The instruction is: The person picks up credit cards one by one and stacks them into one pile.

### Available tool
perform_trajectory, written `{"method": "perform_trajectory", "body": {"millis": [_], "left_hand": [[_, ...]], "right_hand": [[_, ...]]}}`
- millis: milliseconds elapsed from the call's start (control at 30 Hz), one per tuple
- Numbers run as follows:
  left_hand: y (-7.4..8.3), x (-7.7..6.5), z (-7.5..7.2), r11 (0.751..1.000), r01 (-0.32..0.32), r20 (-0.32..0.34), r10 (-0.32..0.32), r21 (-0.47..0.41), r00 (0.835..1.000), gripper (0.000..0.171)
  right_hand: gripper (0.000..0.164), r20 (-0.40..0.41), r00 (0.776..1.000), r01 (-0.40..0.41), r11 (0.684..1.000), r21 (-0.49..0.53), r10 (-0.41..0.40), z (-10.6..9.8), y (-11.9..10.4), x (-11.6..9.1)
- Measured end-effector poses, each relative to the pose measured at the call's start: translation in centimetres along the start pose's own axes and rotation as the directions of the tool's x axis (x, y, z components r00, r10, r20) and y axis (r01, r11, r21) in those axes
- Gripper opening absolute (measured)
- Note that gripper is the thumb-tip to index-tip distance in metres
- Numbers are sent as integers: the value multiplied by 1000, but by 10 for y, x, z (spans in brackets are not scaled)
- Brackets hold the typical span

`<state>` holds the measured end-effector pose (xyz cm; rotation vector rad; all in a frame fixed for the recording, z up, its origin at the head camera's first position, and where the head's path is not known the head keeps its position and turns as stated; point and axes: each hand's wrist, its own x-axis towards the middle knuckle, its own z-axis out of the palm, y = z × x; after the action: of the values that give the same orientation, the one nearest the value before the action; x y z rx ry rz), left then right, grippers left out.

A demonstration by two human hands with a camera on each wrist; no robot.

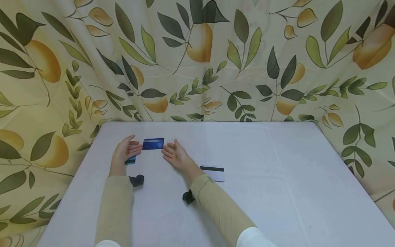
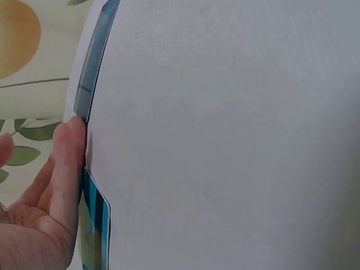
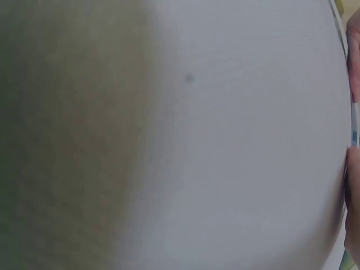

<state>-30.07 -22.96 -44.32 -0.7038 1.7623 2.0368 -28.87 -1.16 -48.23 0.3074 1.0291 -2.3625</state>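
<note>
A dark blue bank card (image 1: 153, 144) lies flat near the table's far left, a pale stripe along its upper part. At its left edge are the extended fingertips of my left hand (image 1: 126, 151). From the other side, my right hand (image 1: 177, 155) has its loosely straight fingers at the card's right edge. Neither hand curls round the card. A teal card with dark stripes (image 1: 131, 160) lies partly hidden under or behind my left hand; more of this striped card (image 2: 97, 225) shows in the left wrist view. In the right wrist view, the blue card's edge (image 3: 355, 126) appears between both hands.
A white card with a black stripe (image 1: 213, 173) lies beside my right forearm, partly covered by the sleeve. Dark wrist cameras (image 1: 137, 180) jut from both wrists. A white cloth covers the table (image 1: 262, 178), and a fruit-patterned curtain (image 1: 191, 79) hangs behind it.
</note>
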Motion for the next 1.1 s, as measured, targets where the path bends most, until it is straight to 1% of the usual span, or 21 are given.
{"method": "perform_trajectory", "body": {"millis": [267, 400, 600, 767, 867, 967, 1100], "left_hand": [[2, 1, 4, 998, -4, 8, 3, 58, 1000, 62], [2, 4, 3, 997, -1, 42, -2, 83, 999, 60], [5, 1, 5, 996, 14, 81, -22, 92, 996, 62], [4, 3, 5, 995, 24, 93, -32, 92, 995, 62], [3, 3, 5, 994, 11, 95, -22, 108, 995, 60], [2, 2, 6, 991, -14, 84, 2, 136, 996, 57], [1, 0, 9, 988, -37, 83, 25, 149, 996, 54]], "right_hand": [[60, -15, 1000, -1, 1000, 21, 2, -1, -1, 0], [60, -13, 1000, -2, 1000, 27, 2, -1, -1, -1], [59, -9, 1000, 0, 1000, 19, 1, -1, -1, -1], [58, -3, 1000, 3, 1000, 8, -3, -2, -2, -2], [58, -3, 1000, 0, 1000, 7, 0, -1, -2, -2], [59, -6, 1000, 1, 1000, 9, -1, -1, -3, -3], [58, -29, 1000, -6, 1000, 20, 7, -2, -4, -3]]}}
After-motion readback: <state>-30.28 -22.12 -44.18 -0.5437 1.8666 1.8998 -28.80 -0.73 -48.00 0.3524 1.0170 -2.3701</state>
